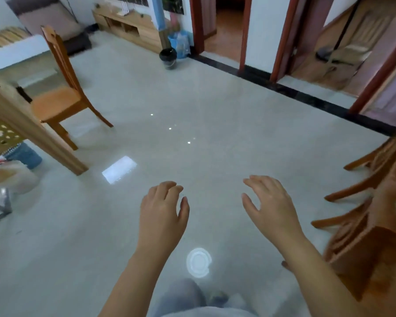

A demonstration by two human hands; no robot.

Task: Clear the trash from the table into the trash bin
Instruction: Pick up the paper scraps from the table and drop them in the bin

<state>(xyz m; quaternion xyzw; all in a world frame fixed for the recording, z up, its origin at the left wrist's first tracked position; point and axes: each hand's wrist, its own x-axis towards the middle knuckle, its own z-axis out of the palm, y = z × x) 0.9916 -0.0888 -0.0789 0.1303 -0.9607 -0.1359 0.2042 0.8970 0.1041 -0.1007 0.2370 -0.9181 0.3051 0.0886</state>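
My left hand [164, 210] and my right hand [270, 203] hover side by side over the pale tiled floor, fingers loosely curled, holding nothing. A small black trash bin [168, 57] stands far across the room beside a wooden cabinet. The wooden table [21, 117] shows only as an edge and a leg at the left. No trash on its top is visible from here.
A wooden chair [62, 97] stands by the table at the left. More wooden chairs [373, 197] crowd the right edge. Bags and a blue container [24, 155] lie under the table. Two open doorways [224, 26] are at the back. Blue bags sit behind the bin.
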